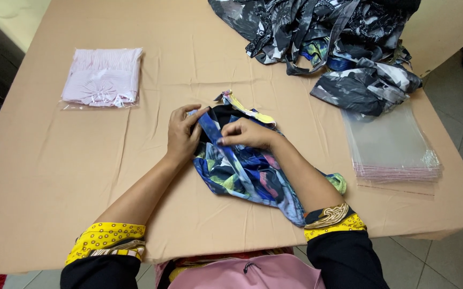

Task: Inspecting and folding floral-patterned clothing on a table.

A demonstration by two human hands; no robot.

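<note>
A blue patterned garment (245,171) with green, yellow and pink patches lies bunched on the tan-covered table (44,171) in front of me. My left hand (183,132) rests on its upper left edge, fingers pressing the fabric down. My right hand (247,134) pinches a blue fold of the garment between thumb and fingers just to the right. A yellow and white trim (253,112) sticks out behind my hands.
A folded pink garment in a clear bag (103,77) lies at the far left. A heap of dark patterned clothes (328,43) fills the far right. A stack of clear plastic bags (392,147) sits near the right edge. Tiled floor lies beyond.
</note>
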